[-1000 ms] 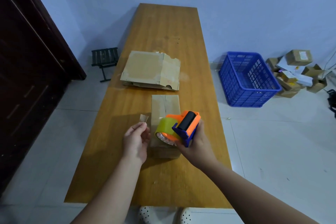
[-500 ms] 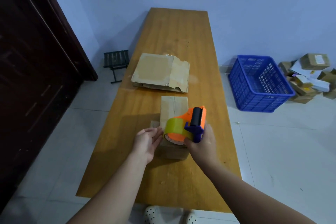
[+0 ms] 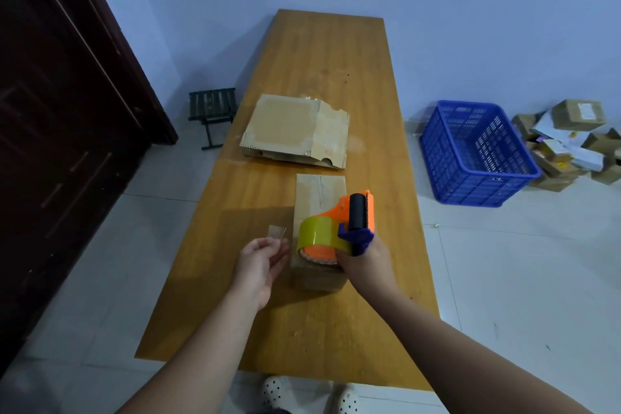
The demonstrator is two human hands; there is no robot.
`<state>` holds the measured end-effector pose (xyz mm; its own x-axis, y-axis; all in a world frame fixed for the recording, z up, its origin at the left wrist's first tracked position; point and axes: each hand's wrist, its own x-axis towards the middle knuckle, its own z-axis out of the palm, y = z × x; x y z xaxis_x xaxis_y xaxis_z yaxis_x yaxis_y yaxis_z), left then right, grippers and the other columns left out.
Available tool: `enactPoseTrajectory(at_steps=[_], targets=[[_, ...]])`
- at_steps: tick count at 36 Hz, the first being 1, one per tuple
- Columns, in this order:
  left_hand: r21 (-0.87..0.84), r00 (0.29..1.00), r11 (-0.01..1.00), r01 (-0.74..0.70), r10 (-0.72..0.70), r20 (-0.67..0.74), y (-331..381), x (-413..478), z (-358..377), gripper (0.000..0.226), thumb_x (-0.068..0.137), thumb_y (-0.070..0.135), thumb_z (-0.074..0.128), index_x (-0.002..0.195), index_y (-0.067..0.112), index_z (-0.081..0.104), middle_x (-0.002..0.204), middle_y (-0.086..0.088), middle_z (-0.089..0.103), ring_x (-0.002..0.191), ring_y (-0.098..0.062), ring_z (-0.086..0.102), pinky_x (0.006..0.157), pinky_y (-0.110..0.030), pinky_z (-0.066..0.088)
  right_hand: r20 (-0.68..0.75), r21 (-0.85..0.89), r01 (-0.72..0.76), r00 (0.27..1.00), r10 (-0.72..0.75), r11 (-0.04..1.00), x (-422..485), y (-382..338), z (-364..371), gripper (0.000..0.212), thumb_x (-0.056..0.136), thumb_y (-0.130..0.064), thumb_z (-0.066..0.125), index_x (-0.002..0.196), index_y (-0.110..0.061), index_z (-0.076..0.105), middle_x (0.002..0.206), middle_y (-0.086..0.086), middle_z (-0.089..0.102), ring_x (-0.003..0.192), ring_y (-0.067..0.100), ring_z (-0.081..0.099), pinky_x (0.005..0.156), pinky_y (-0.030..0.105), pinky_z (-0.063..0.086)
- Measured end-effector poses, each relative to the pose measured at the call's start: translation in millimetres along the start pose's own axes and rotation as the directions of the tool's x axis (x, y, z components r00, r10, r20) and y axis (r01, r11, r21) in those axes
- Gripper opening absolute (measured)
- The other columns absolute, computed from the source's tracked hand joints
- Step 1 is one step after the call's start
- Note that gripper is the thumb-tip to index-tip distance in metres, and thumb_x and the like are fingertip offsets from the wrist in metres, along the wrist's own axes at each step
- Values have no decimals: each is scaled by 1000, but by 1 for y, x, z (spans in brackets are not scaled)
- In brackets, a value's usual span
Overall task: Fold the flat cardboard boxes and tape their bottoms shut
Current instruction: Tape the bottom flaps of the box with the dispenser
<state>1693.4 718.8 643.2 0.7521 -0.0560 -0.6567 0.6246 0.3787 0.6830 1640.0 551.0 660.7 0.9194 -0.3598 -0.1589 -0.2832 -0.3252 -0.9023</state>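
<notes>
Small folded brown cardboard box (image 3: pixel 319 193) stands on the long wooden counter (image 3: pixel 336 84), near edge, right of centre. Your right hand (image 3: pixel 366 262) grips the orange-and-blue tape dispenser (image 3: pixel 349 222), fingers clamped round its handle; its yellowish roll sits over the box's near half, contact not discernible. Your left hand (image 3: pixel 260 262) is just left of the box, fingers lightly curled and together at the tips, pinching the lower edge of a short strip of clear tape (image 3: pixel 277 232) that stands up beside the box wall. Stack of flat brown cardboard boxes (image 3: pixel 285 124) lies farther up the counter, apart from the folded one. On the floor, right: blue plastic crate (image 3: pixel 477 158), pile of cardboard parcels (image 3: pixel 571 141). Left: small dark folding stool (image 3: pixel 211 107).
</notes>
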Motion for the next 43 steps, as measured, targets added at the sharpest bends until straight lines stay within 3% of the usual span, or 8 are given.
enactPoseTrajectory(at_steps=[5,12,15,18,21,27,33,43], targets=[[-17,996,998,66,-67,-65,-11,0,-16,8,91,-1,53,91,4,59,97,-18,64,89,-26,63,73,-34,51,41,-59,14,999,-12,998,0,-1,1,33,85,-8,64,104,-27,45,86,-19,50,81,5,53,60,10,39],[63,997,998,29,-25,-67,-24,-16,-8,9,96,3,46,97,7,54,104,-16,67,98,-27,64,88,-40,50,105,42,53,993,-58,998,-6,0,-1,46,90,-9,59,125,-34,42,104,-21,54,97,-1,54,71,11,44],[15,1000,1000,-2,2,-23,-25,-22,-7,11,97,2,43,92,7,51,108,-18,65,101,-28,62,85,-39,50,71,51,8,997,-12,999,-3,3,-1,31,90,-8,57,117,-20,50,95,-15,56,87,3,55,65,9,41],[-122,997,992,34,-25,75,-25,-28,-4,12,97,3,42,87,8,47,110,-19,64,105,-31,60,80,-48,51,51,159,-86,996,79,983,-1,7,3,19,89,-12,60,107,-18,55,100,-1,61,94,15,59,74,22,47],[-181,995,982,50,-35,89,-22,-25,0,13,99,4,39,88,8,46,110,-17,64,107,-29,59,82,-52,49,10,222,-124,992,125,967,1,8,9,30,90,-18,61,119,-17,53,109,2,61,100,16,59,81,28,50],[-222,1000,975,12,-12,1,-15,-2,12,14,98,-2,39,95,6,50,106,-19,61,112,-33,56,102,-41,42,17,133,-27,1000,25,991,16,2,3,35,88,-15,64,102,-41,45,97,-13,60,88,9,60,74,28,53],[-213,1000,977,21,-18,19,-11,2,6,9,95,-2,45,98,4,51,112,-25,62,103,-30,62,101,-40,45,84,-44,84,993,-80,996,16,-7,-10,47,86,-7,66,111,-37,40,92,-22,54,85,-1,55,58,9,46],[8,997,998,-63,63,-48,-12,15,16,10,94,16,55,92,6,53,101,-14,65,97,-21,63,96,-35,47,-49,-69,5,999,-8,998,15,7,-5,39,85,-2,61,119,-18,48,87,-22,48,77,-1,50,56,9,36]])
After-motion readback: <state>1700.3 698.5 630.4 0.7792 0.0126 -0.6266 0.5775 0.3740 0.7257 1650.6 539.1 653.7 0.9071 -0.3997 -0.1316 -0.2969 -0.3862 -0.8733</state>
